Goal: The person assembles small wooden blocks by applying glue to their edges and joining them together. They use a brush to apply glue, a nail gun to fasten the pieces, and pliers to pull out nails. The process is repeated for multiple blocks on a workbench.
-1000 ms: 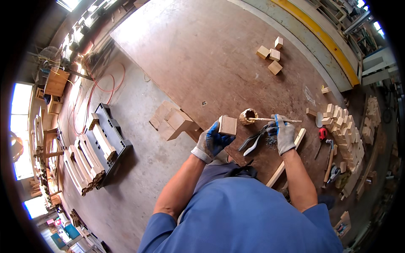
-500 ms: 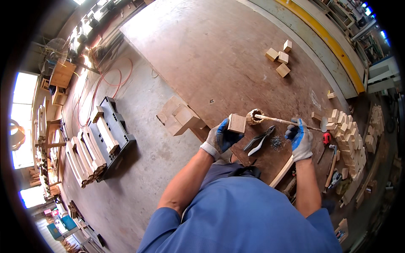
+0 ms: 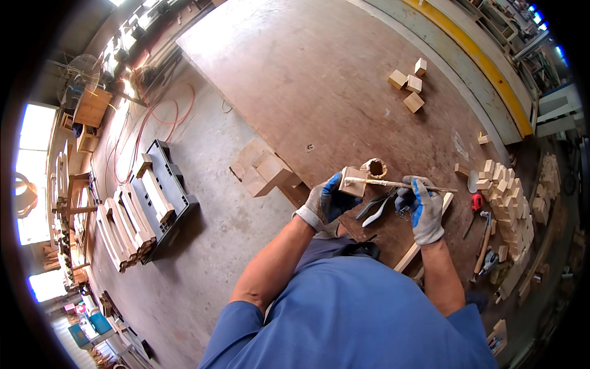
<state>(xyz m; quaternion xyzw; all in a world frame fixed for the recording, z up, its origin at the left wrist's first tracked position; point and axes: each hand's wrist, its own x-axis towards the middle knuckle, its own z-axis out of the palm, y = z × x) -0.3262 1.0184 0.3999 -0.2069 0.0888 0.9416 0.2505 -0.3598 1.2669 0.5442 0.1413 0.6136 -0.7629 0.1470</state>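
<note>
Gripped in my gloved left hand (image 3: 324, 200) is a small wooden block (image 3: 352, 184), its flat face turned up. My right hand (image 3: 421, 208), also gloved, pinches a thin stick (image 3: 393, 183) whose pale, coated tip lies against the block's face. Just behind the block stands a round glue pot (image 3: 375, 167) with a crusted rim. Pliers (image 3: 376, 209) with pale handles lie on the table between my hands. The small pile of nails beside them is mostly hidden by my right glove.
Several loose blocks (image 3: 413, 86) sit farther back on the brown table (image 3: 295, 80). To the right are a stack of blocks (image 3: 507, 194), a red-handled screwdriver (image 3: 476, 202) and a hammer (image 3: 483, 249). Wooden bars (image 3: 126, 227) lie by a black pallet (image 3: 161, 184) on the left floor.
The stick has come out of the glue pot, and its tip now touches the block. My right hand has moved left and closer to the block; my left hand has barely shifted.
</note>
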